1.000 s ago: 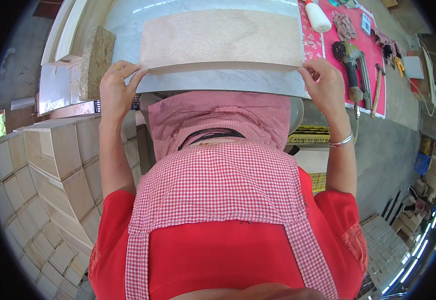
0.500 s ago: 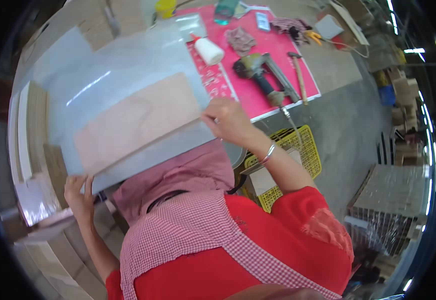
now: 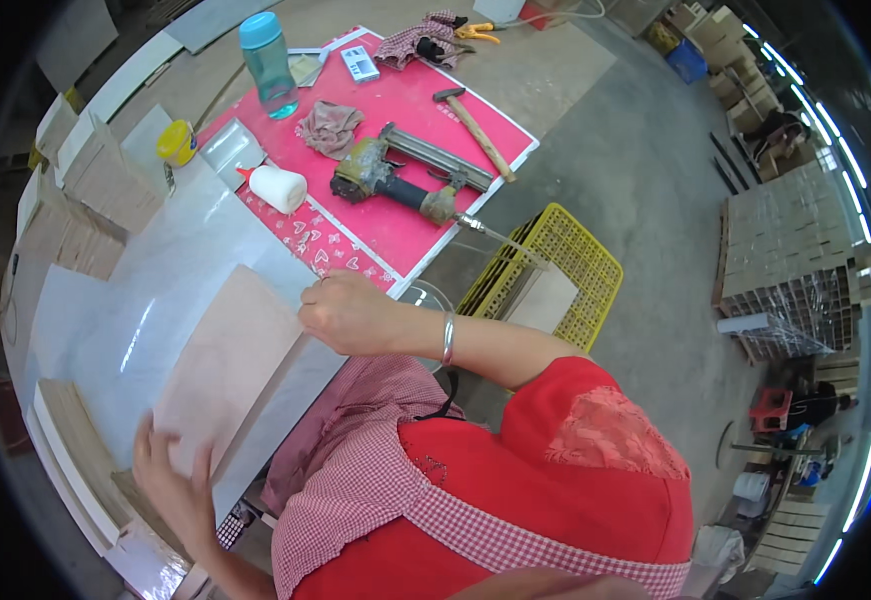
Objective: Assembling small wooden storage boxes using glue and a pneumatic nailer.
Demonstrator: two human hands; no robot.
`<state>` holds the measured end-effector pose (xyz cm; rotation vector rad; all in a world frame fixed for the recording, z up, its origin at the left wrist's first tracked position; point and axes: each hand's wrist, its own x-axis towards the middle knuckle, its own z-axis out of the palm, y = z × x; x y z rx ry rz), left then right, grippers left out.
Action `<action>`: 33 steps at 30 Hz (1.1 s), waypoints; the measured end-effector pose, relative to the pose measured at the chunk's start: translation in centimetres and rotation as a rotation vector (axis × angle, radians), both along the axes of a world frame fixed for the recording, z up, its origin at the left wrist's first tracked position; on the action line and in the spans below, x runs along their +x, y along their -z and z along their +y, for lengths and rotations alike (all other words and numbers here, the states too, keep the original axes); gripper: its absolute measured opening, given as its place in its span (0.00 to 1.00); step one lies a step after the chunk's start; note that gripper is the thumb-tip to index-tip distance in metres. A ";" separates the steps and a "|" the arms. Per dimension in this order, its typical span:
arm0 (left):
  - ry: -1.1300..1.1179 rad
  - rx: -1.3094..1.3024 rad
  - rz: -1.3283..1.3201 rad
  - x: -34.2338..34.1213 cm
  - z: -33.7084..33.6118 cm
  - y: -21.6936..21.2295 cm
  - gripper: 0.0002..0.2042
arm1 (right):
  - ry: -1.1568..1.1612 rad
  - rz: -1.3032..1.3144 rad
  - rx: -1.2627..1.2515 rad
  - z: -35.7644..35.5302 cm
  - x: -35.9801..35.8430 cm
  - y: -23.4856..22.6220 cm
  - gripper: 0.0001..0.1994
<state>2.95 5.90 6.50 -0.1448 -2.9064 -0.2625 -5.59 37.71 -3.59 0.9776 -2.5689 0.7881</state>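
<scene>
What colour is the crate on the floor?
Yellow; the crate shows in the head view, right of the pink mat.

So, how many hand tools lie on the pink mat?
2: a nail gun in the mat's middle and a hammer beyond it, near the far edge. Others may hide under the rags.

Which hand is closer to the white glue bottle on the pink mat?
Right. The right hand grips the board's end just below the white glue bottle; the left hand holds the far end.
</scene>
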 end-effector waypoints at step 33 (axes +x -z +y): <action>0.363 0.316 0.051 -9.8 8.1 9.8 0.25 | 0.533 0.028 0.270 12.8 -5.4 1.6 0.23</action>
